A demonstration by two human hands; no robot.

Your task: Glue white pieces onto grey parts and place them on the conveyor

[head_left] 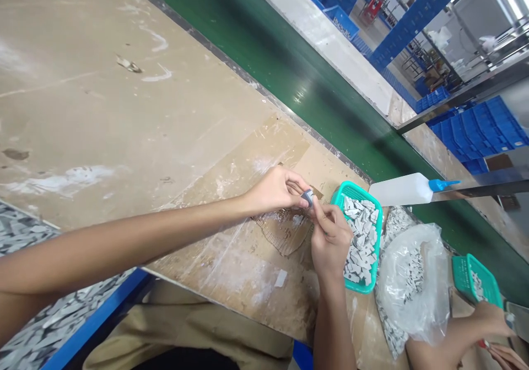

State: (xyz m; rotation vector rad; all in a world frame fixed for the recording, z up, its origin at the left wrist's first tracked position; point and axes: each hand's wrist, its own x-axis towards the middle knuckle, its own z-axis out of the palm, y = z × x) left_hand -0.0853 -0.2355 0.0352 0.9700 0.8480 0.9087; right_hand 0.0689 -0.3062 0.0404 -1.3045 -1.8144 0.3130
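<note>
My left hand (276, 191) pinches a small dark grey and white piece (307, 197) between thumb and fingers over the table. From the near right, my right hand (332, 239) meets it, thumb and forefinger closed at the piece's right side. The fingers hide most of the piece, so its full shape does not show. Just right of my right hand stands a green basket (377, 248) filled with small light grey pieces (361, 237). Beneath my hands lies a worn scrap of corrugated cardboard (285, 237) on the stained table.
A white bottle (399, 189) with a blue nozzle lies beyond the basket. A clear plastic bag (433, 282) of pieces and another green basket (457, 273) are farther right, near a co-worker's hands (494, 320). A green conveyor belt (264, 44) runs behind. A blue-edged bin (99, 315) is lower left.
</note>
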